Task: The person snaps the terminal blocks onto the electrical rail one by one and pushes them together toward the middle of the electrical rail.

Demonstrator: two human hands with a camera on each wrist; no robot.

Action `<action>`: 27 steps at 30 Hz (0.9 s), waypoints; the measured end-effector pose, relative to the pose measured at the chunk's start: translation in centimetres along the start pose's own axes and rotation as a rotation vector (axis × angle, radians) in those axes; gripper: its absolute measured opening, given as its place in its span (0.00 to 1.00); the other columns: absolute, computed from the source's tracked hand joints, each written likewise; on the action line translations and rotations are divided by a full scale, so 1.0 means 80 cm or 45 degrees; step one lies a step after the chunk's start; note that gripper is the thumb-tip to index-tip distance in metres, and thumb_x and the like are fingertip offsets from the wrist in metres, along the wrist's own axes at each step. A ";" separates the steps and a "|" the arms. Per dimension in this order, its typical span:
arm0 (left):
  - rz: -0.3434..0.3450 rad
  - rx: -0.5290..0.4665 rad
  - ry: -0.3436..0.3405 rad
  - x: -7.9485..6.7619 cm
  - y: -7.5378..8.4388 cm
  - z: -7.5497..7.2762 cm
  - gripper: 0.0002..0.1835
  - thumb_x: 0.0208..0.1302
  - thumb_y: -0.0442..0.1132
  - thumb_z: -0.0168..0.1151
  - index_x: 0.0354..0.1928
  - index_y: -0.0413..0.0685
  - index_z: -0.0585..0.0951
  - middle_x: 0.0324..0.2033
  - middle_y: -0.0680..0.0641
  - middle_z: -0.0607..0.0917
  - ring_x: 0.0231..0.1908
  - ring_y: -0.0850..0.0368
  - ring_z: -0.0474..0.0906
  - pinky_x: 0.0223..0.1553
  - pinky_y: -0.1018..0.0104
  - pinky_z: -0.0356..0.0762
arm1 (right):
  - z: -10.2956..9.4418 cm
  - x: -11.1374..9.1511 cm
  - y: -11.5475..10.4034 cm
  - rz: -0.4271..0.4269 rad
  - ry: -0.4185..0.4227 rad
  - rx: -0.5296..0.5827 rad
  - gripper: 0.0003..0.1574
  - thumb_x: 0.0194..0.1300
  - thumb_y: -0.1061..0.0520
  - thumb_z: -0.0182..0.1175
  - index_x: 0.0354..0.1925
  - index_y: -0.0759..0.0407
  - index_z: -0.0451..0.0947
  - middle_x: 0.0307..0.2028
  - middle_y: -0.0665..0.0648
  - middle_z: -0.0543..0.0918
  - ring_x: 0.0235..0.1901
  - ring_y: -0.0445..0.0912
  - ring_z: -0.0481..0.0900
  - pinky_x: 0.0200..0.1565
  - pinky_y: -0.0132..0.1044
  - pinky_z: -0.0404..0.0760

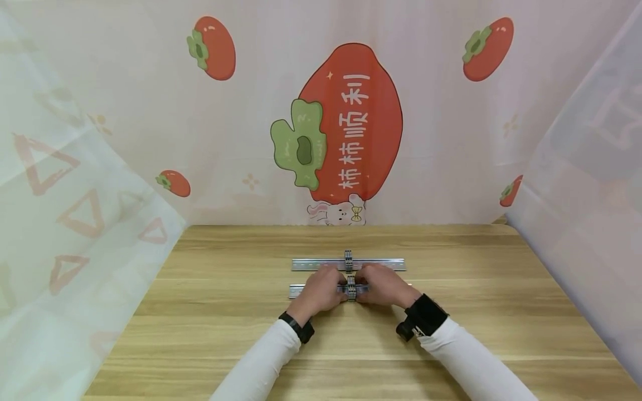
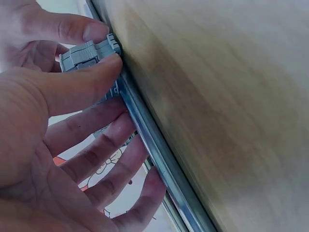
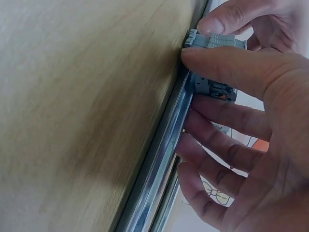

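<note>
A small stack of grey DIN-rail terminal blocks (image 1: 351, 288) sits on the nearer metal DIN rail (image 1: 297, 291). From the left, my left hand (image 1: 323, 288) pinches the blocks between thumb and forefinger; my right hand (image 1: 385, 285) does the same from the right. In the left wrist view, the left thumb lies against the lower end of the terminal blocks (image 2: 78, 55), its other fingers spread along the far edge of the rail (image 2: 166, 171). The right wrist view shows the right thumb on the blocks (image 3: 219, 40), fingertips touching the rail (image 3: 161, 150). Fingers hide part of the stack.
Behind lies a second, parallel DIN rail (image 1: 378, 264) carrying another group of terminal blocks (image 1: 348, 260). Both rails lie on a wood-grain table (image 1: 225, 328). A printed cloth (image 1: 251, 111) hangs along the table's back edge, with more cloth at both sides.
</note>
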State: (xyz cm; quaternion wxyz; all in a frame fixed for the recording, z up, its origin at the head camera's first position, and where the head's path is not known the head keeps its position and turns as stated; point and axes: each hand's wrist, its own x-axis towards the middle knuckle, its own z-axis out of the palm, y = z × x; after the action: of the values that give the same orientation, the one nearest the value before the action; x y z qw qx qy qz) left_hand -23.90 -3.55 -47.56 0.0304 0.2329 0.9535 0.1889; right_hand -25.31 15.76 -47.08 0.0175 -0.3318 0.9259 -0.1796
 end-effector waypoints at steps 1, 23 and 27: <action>0.002 0.000 0.006 0.000 0.000 0.001 0.14 0.58 0.42 0.78 0.44 0.44 0.89 0.41 0.49 0.84 0.46 0.52 0.77 0.45 0.58 0.79 | 0.000 0.000 0.000 -0.001 0.007 0.000 0.12 0.51 0.57 0.77 0.33 0.57 0.84 0.29 0.49 0.79 0.30 0.42 0.72 0.33 0.38 0.73; 0.033 -0.134 -0.035 -0.006 -0.004 -0.017 0.23 0.61 0.43 0.75 0.56 0.40 0.84 0.52 0.45 0.82 0.49 0.51 0.78 0.50 0.57 0.78 | -0.014 -0.003 -0.004 0.125 -0.046 0.185 0.27 0.54 0.52 0.79 0.50 0.61 0.86 0.42 0.54 0.84 0.42 0.48 0.81 0.43 0.46 0.80; 0.023 -0.132 -0.050 -0.007 -0.002 -0.020 0.24 0.60 0.44 0.76 0.56 0.41 0.84 0.51 0.45 0.82 0.48 0.51 0.77 0.49 0.57 0.78 | -0.015 -0.002 -0.006 0.134 -0.048 0.183 0.26 0.54 0.52 0.79 0.49 0.60 0.86 0.42 0.54 0.84 0.42 0.48 0.82 0.43 0.46 0.80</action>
State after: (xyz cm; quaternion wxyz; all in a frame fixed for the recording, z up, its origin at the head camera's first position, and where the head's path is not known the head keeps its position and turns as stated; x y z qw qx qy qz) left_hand -23.70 -4.48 -46.18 0.0593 0.2433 0.9395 0.2338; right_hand -25.08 15.94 -45.81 0.0681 -0.2837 0.9264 -0.2381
